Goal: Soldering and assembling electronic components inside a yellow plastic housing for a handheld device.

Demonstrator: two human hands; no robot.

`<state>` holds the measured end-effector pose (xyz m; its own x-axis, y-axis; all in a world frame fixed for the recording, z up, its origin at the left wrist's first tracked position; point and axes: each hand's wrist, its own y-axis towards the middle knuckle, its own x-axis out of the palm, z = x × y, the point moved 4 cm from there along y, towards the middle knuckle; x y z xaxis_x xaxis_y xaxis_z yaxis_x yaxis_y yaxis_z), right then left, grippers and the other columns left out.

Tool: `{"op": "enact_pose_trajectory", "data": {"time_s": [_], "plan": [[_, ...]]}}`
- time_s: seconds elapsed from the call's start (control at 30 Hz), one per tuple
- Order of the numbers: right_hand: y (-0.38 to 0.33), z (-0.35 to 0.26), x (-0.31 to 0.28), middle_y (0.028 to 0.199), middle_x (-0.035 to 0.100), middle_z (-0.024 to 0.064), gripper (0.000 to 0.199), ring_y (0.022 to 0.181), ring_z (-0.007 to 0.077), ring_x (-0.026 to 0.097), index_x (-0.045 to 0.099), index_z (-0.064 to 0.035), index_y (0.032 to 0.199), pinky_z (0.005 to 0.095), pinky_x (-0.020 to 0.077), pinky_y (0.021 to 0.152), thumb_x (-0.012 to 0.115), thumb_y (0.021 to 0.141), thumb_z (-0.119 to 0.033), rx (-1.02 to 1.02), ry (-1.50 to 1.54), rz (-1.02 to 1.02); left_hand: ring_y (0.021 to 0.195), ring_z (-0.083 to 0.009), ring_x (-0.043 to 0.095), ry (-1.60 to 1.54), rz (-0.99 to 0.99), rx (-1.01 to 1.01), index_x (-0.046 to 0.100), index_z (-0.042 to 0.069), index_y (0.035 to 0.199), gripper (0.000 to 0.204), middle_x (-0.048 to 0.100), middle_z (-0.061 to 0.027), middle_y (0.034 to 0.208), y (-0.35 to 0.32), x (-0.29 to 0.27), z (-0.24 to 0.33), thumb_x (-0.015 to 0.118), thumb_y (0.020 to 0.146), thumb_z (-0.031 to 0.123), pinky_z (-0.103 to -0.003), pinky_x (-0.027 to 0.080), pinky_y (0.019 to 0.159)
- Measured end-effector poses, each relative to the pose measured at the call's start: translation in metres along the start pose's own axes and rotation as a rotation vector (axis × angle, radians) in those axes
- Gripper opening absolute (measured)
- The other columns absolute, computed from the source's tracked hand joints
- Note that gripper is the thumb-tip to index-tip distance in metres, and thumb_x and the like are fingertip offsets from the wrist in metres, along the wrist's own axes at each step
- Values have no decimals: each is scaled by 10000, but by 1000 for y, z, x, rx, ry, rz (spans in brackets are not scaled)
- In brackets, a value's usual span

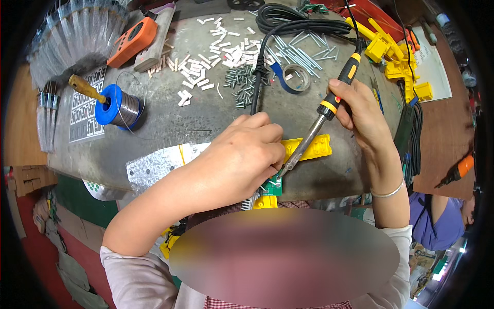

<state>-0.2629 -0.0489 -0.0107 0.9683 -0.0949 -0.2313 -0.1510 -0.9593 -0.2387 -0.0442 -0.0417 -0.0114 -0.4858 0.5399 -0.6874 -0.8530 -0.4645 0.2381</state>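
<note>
My right hand point(360, 110) grips a soldering iron point(337, 92) with a black and yellow handle, its metal tip angled down-left onto a small green circuit board point(274, 185). My left hand point(242, 157) rests curled over that board and holds it at the near edge of the grey worktop point(170, 110). A yellow plastic jig point(314, 148) lies just behind the board, and another yellow piece point(265, 202) shows below it. The iron's black cord point(257, 77) runs up the table to a coil.
A blue spool of solder wire point(116, 106) stands at the left, beside an orange meter point(133, 41). White small parts point(206, 67), dark screws point(239, 85) and metal pins point(303, 54) are scattered at the back. Yellow plastic parts point(396, 62) lie right. Another person point(442, 219) sits lower right.
</note>
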Motion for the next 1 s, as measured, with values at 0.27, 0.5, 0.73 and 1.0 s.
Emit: {"op": "enact_pose_trajectory", "data": {"time_s": [0.27, 0.5, 0.73, 1.0], "plan": [[2, -2, 0, 476, 417, -53, 339, 382, 25, 314, 555, -90, 732, 208, 205, 393, 591, 950, -347, 31, 0, 19, 928, -294, 528, 0, 12, 6, 614, 55, 794, 149, 537, -76, 883, -1, 0, -3, 728, 702, 26, -402, 427, 824], [0, -6, -21, 530, 460, -38, 285, 411, 35, 341, 557, -77, 797, 213, 233, 401, 614, 933, -320, 30, -29, -13, 929, -294, 525, 1, 16, 11, 613, 53, 792, 141, 535, -78, 889, 0, 2, -2, 725, 707, 35, -403, 424, 823], [-4, -41, -49, 600, 478, -49, 211, 480, 11, 388, 609, -74, 911, 185, 231, 426, 646, 922, -281, -217, 113, 169, 938, -293, 523, 39, 10, 32, 622, 66, 800, 120, 542, -78, 905, 1, -2, -2, 714, 723, 57, -394, 419, 825], [57, -115, 41, 807, 637, 17, 246, 667, 63, 568, 641, -36, 1086, 222, 459, 597, 655, 947, -238, -665, 56, 148, 955, -279, 519, 119, 52, 88, 640, 64, 831, 120, 553, -75, 937, -7, 4, -1, 699, 731, 96, -402, 417, 839]]}}
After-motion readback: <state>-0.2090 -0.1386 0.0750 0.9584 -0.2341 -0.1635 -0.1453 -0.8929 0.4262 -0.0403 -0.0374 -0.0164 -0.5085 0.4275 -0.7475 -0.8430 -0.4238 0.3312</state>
